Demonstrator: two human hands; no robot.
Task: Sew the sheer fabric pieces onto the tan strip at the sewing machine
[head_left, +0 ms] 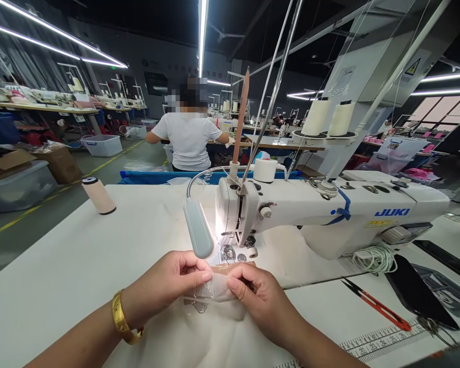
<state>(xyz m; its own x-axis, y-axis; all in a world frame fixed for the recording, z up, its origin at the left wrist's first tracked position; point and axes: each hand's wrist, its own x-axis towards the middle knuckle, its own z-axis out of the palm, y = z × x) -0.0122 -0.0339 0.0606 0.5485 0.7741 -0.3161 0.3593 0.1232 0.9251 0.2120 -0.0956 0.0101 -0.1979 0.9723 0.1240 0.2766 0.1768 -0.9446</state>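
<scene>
A small piece of sheer whitish fabric with a tan strip along its far edge is stretched between my hands, just in front of the sewing machine's needle area. My left hand, with a gold bangle at the wrist, pinches its left side between thumb and fingers. On the other side my right hand pinches the right edge the same way. Beyond the fingertips stands the white JUKI sewing machine, its presser foot lit from beside. A grey lamp head hangs left of the needle.
A peach thread cone stands at the table's far left. To the right lie orange thread snips, a black phone, coiled pale cord and a printed ruler. A person in a white shirt works beyond the table.
</scene>
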